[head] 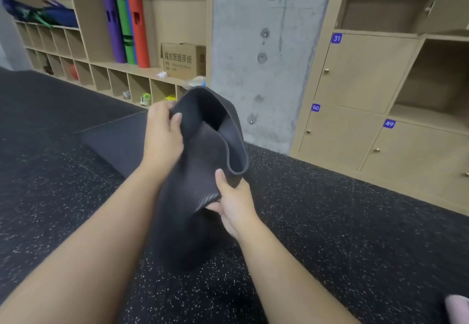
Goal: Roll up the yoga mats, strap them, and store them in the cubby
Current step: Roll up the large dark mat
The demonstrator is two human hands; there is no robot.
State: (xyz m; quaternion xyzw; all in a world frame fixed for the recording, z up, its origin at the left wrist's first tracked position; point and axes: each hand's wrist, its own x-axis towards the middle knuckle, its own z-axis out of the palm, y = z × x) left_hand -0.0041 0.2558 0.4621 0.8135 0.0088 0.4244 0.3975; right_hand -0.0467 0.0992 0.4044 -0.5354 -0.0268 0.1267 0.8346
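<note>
A dark grey ribbed yoga mat is lifted off the floor at its near end, where it curls loosely into an open fold. My left hand grips the upper left edge of that fold, thumb on the inside. Lower down, my right hand holds the right edge with the thumb on top and the fingers underneath. The far part of the mat still lies flat on the floor to the left. No strap is visible.
Wooden cubby shelving lines the back left, with purple, green and red rolled mats standing upright beside a cardboard box. A concrete pillar stands centre; numbered lockers fill the right. The floor is black speckled rubber.
</note>
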